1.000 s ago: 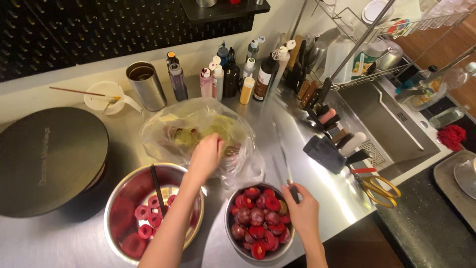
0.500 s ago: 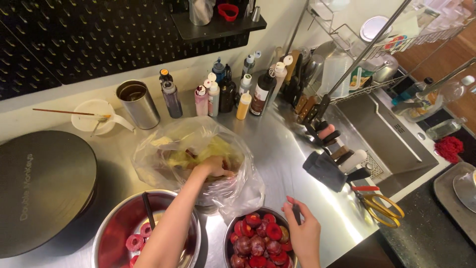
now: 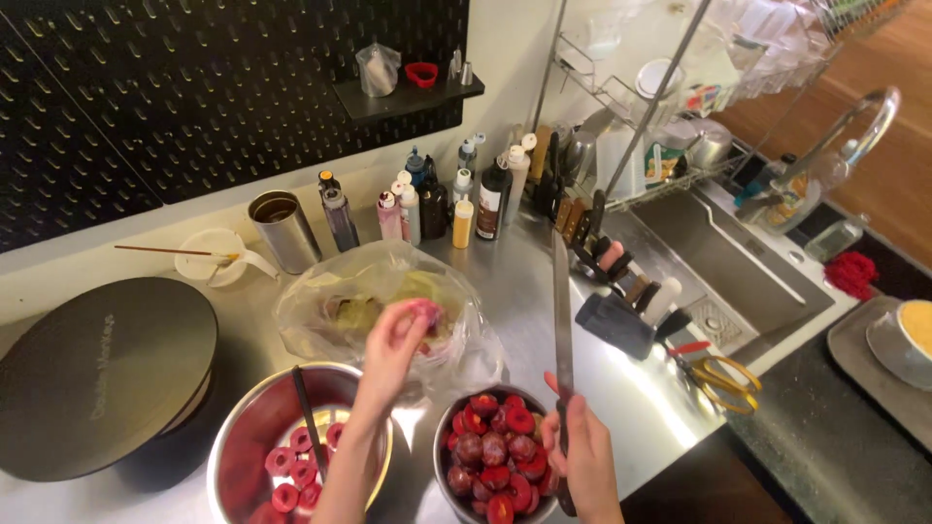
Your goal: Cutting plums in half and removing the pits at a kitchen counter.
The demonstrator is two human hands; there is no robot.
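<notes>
A long knife (image 3: 561, 320) is being gripped by the right hand (image 3: 585, 456), blade pointing straight up and away, over the plum bowl (image 3: 497, 456). A plum piece (image 3: 424, 312) is being pinched by the left hand (image 3: 393, 344) above the plastic bag (image 3: 320, 306). Steel counter (image 3: 631, 388) is lying open rightward, toward the sink (image 3: 723, 262).

In my left hand (image 3: 393, 344) the fruit piece (image 3: 424, 312) is pink-red. Behind it the plastic bag (image 3: 320, 311) is clear, with yellow-green scraps. Below my right hand (image 3: 582, 456) the halved plums (image 3: 495, 456) are dark red. The knife (image 3: 561, 320) I hold has a silver blade.
</notes>
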